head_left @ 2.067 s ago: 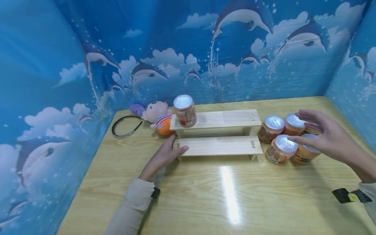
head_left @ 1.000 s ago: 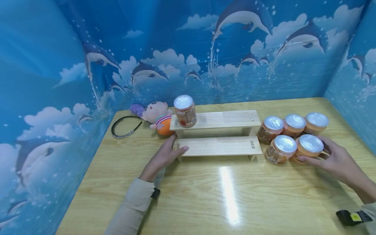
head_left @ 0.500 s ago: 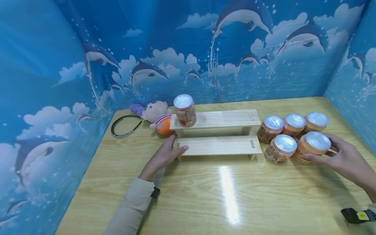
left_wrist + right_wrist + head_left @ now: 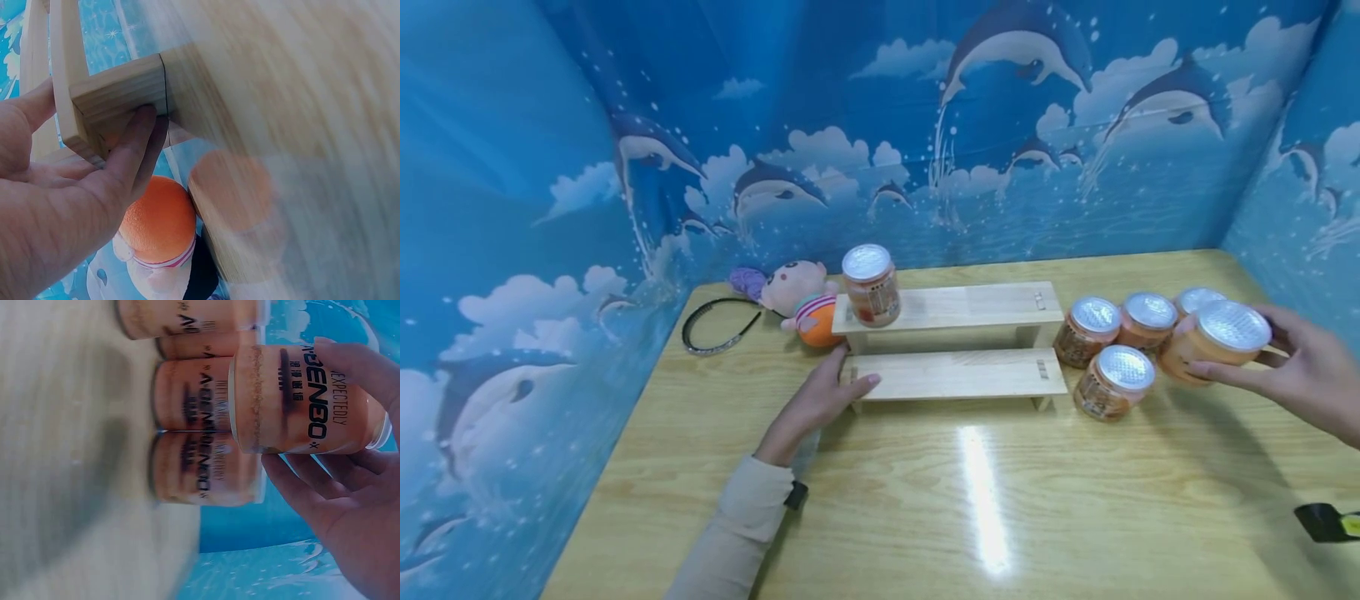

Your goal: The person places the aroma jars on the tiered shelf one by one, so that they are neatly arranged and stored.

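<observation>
One orange jar (image 4: 1213, 342) between right-hand fingers (image 4: 1228, 372), off table.

A wooden table (image 4: 925, 500) holds everything. On it stand two low wooden steps (image 4: 958, 373), four jars with shiny lids (image 4: 1105, 382) close together, a soft doll (image 4: 797, 296) and a black hairband (image 4: 718, 327). One more jar (image 4: 871, 285) stands on the back step.

My left arm wears a beige long sleeve (image 4: 730, 533) with 1 black wrist strap (image 4: 795, 494); both hands are bare.
</observation>
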Motion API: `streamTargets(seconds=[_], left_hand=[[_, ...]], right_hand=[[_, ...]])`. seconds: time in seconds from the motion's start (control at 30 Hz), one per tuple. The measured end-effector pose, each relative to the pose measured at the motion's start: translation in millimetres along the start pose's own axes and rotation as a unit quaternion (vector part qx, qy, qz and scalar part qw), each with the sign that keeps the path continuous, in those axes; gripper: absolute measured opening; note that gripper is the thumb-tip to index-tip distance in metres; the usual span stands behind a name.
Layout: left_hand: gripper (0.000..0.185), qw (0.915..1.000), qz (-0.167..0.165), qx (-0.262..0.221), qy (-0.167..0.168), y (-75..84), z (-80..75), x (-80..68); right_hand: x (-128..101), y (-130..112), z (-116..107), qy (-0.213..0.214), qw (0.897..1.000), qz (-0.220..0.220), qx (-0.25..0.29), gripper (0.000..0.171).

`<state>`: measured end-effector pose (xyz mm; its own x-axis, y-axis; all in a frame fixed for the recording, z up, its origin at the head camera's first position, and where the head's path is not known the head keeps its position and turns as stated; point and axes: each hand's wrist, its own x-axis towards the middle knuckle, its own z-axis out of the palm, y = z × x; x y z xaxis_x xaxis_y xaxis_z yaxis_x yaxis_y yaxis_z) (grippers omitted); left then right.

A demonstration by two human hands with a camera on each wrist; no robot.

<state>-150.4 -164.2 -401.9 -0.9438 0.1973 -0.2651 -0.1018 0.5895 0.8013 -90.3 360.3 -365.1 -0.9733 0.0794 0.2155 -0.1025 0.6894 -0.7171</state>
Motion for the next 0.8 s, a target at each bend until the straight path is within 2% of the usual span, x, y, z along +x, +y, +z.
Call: streamTargets(seconds=[0.2,0.4,0.6,0.8], left_hand=[[0.088,1.0000,0.004,-0.002,0.000,0.6,0.1,-0.7],[0.087,0.9999,0.009,-0.010,-0.004,0.3,-0.5,-1.5],[0.087,1.0000,0.004,-0.008,-0.002,-0.3,-0.7,-1.0],[0.086,0.9999,0.008,-0.008,0.000,0.8,-0.2,-0.6]], right_hand=[[14.2,-20.8,-4.0,-0.005,1.000,-0.007,-0.029,0.075],[32.9,-44.5,-0.5,-0.049,0.998,-0.028,-0.027,0.078],[51.4,-72.0,11.4,-0.080,0.994,-0.072,-0.017,0.077],[67.3,-101.5,28.8,-0.132,0.988,-0.077,-0.019,0.082]])
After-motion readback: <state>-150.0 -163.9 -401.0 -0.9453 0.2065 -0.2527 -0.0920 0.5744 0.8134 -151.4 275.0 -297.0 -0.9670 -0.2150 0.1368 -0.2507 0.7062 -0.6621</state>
